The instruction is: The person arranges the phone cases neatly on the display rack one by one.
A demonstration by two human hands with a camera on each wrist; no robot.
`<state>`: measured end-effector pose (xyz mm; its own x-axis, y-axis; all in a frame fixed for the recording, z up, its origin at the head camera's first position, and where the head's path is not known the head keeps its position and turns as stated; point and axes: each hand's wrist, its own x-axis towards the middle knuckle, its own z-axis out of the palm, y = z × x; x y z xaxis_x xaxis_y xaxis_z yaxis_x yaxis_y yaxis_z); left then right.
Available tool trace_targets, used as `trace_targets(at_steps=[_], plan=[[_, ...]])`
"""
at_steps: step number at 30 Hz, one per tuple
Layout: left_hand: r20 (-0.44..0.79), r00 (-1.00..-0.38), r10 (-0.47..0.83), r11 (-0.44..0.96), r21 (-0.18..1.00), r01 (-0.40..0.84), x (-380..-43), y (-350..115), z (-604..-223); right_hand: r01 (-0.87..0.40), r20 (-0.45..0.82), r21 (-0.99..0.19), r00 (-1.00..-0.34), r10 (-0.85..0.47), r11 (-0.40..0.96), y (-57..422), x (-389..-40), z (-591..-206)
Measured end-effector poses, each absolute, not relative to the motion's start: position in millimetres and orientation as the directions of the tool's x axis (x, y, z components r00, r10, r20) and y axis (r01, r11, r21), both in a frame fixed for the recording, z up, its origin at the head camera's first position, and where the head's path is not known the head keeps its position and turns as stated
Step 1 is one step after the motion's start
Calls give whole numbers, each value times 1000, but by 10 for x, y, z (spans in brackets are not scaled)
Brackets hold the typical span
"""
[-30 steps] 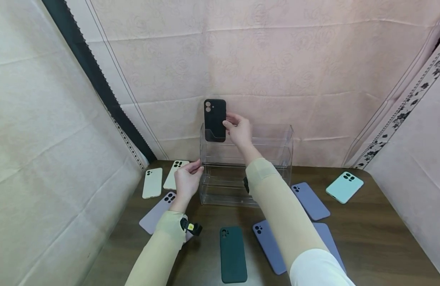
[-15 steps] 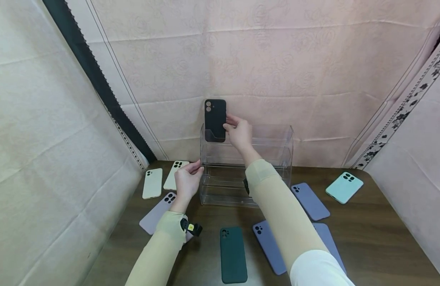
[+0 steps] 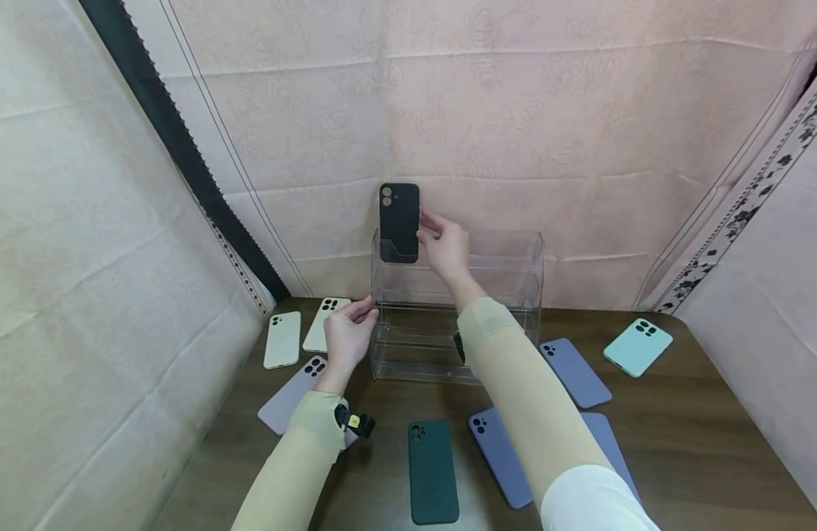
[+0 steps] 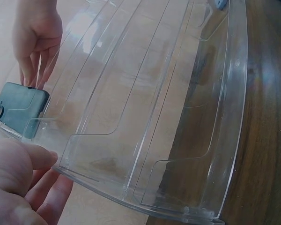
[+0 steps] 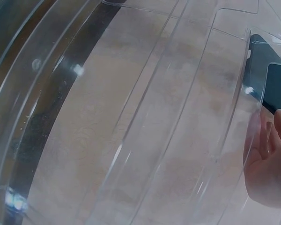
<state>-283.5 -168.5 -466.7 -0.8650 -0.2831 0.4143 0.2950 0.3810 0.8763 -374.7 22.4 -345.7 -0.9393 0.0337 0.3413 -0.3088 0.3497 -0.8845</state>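
Note:
A clear acrylic tiered display rack (image 3: 458, 276) stands at the back of the table. My left hand (image 3: 349, 332) holds its left side, the thumb (image 4: 40, 157) on the near face and the fingers (image 4: 56, 197) on the other side of the panel. A dark phone case (image 3: 400, 214) stands upright in the rack's top tier at the left end, its camera holes at the upper left. My right hand (image 3: 446, 247) is at the case's right edge, thumb in front and fingers behind. Through the clear plastic, the right wrist view shows the case (image 5: 276, 89) with the thumb tip at its lower edge.
A dark green phone case (image 3: 433, 472) lies on the wooden table (image 3: 700, 442) in front. White cases (image 3: 282, 339) and a lilac case (image 3: 289, 398) lie left; blue-purple cases (image 3: 576, 372) and a mint case (image 3: 638, 346) lie right. Pale cloth (image 3: 515, 110) hangs around.
My right thumb has drawn back slightly from the front of the dark case to its right edge. The case, the rack and my left hand stay in place.

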Motion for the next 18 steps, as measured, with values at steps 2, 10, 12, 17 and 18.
trace_targets(at_steps=[2,10,12,17,18], plan=[[420,-863,-282,379,875,302,-2838,-1683,-4672,-315,350,-883,-936,38,348,241,-3742,-3456],[426,-861,-276,380,872,309,-2838,-1693,-4687,-331,368,-880,-928,49,342,278,-3729,-3472],[426,-862,-276,382,871,308,-2838,-1694,-4689,-347,379,-884,-924,47,313,284,-3720,-3478],[417,-865,-278,380,875,300,-2835,-1694,-4683,-381,402,-894,-915,44,237,314,-3690,-3503],[416,-866,-279,379,876,299,-2835,-1694,-4682,-388,406,-895,-913,43,221,321,-3685,-3508]])
